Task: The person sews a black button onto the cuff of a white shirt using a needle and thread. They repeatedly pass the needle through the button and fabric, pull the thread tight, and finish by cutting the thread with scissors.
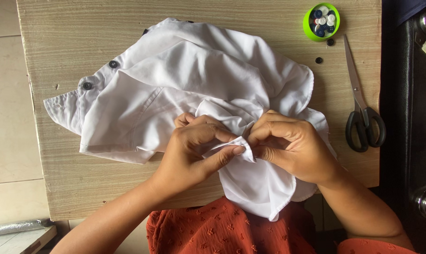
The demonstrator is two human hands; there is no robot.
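- Left hand, centre frame: fingers curled, thumb and forefinger pinching a small fold of the white shirt.
- Right hand, just right of it: clenched on the same fold, fingertips meeting the left's; anything held between them is too small to tell.
- Shirt lies crumpled across the wooden table, collar toward the left edge, hem hanging off the near edge over an orange garment.
- Dark buttons along the shirt's left side.
- Green tub of buttons at upper right; two loose dark buttons below it.
- Black-handled scissors at right, well apart from the hands.
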